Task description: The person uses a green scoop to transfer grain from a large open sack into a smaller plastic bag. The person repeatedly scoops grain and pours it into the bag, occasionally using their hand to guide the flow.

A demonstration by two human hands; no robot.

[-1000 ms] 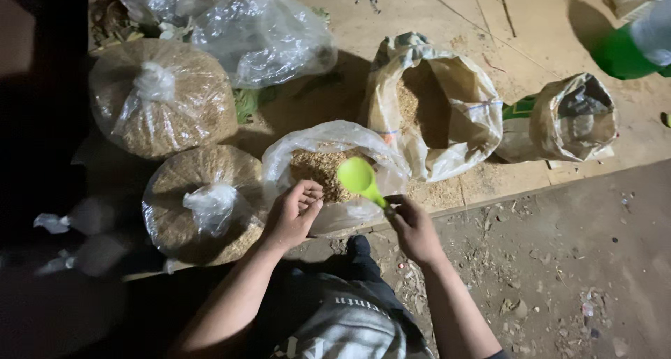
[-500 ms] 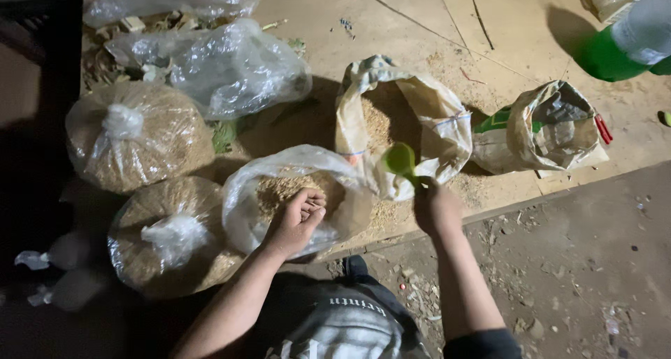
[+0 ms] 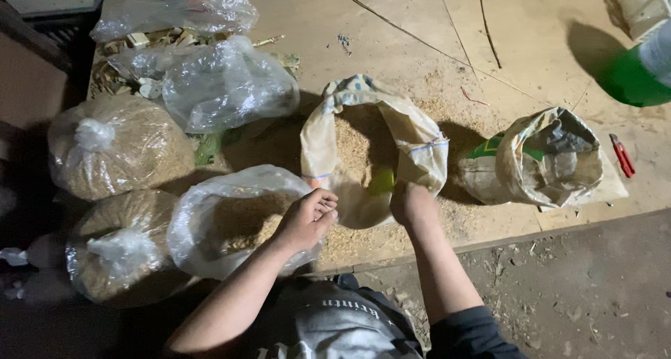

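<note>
My left hand [image 3: 306, 219] grips the rim of an open clear plastic bag [image 3: 210, 219] partly filled with tan sawdust-like grain. My right hand [image 3: 412, 204] reaches into the mouth of a woven sack [image 3: 419, 142] holding the same tan material, and it holds a yellow-green scoop [image 3: 382, 181] whose bowl is down inside the sack. The scoop's handle is hidden by my fingers.
Two tied clear bags of tan material [image 3: 115, 146] [image 3: 115, 250] lie at the left. Crumpled plastic bags [image 3: 224, 86] lie behind them. A smaller open sack [image 3: 556, 160], red pliers [image 3: 622, 155] and a green bottle [image 3: 632, 76] sit at the right on the wooden board [image 3: 391, 30].
My right hand carried the scoop from over the clear bag rightward into the woven sack. The left hand stayed on the clear bag's rim.
</note>
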